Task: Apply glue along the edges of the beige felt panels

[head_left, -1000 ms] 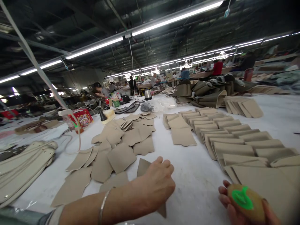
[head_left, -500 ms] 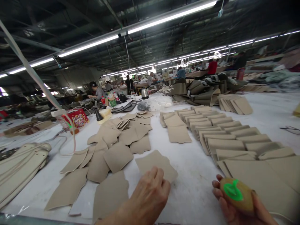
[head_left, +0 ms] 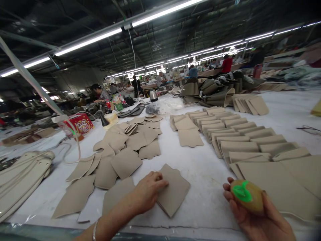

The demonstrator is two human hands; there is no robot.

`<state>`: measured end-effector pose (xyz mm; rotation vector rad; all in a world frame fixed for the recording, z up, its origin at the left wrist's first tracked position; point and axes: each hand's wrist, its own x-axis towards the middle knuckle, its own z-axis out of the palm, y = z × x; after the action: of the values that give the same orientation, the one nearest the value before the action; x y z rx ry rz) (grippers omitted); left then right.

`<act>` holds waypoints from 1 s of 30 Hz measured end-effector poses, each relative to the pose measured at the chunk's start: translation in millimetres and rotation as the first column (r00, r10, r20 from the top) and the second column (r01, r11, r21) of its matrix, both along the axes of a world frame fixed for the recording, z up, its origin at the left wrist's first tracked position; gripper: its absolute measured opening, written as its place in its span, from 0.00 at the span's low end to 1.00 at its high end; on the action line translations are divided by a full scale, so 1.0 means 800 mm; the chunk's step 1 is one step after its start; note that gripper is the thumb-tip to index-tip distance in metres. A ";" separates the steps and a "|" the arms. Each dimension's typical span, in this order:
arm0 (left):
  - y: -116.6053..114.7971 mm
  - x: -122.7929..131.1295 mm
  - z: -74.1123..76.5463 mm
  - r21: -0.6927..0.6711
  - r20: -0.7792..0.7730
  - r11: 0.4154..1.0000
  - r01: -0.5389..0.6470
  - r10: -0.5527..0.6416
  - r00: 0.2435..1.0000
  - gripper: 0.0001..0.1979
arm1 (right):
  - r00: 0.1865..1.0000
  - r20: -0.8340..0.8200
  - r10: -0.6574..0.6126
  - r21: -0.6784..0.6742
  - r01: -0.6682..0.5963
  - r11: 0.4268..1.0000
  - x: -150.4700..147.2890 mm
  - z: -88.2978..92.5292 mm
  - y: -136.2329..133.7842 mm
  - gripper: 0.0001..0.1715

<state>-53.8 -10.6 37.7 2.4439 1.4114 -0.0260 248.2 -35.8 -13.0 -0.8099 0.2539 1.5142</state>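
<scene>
My left hand [head_left: 147, 191], with a bracelet on its wrist, reaches over the table's near side. Its curled fingers are at the left edge of a flat beige panel [head_left: 175, 190] that looks like leather or a similar sheet. A second layer shows along that panel's lower edge. Another beige panel [head_left: 117, 192] lies partly under my left forearm. On the right, my right hand [head_left: 253, 211] is palm up, its fingers wrapped round a smooth yellow-brown oval lump [head_left: 254, 199] with a bright green mark on top.
Loose beige panels [head_left: 126, 162] lie heaped left of centre. Overlapping rows of folded beige panels [head_left: 240, 147] stretch along the right. Farther back are a red box [head_left: 84, 124], clear plastic film [head_left: 170, 103] and a metal kettle [head_left: 153, 96]. Several people work in the background.
My left hand has shifted left and slightly up, uncovering more of the panel, which is turned and sits slightly lower. My right hand still holds the oval lump, slightly higher in view.
</scene>
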 end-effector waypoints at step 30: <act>0.009 0.076 -0.014 0.067 -0.236 0.985 -0.160 0.172 0.957 0.13 | 0.983 0.184 -0.016 0.176 -0.017 0.984 -0.001 -0.014 -0.001 0.23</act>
<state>6.9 -3.6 26.2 2.4156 1.7354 -0.2622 247.2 -36.3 -24.4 -0.8015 -0.0191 1.4291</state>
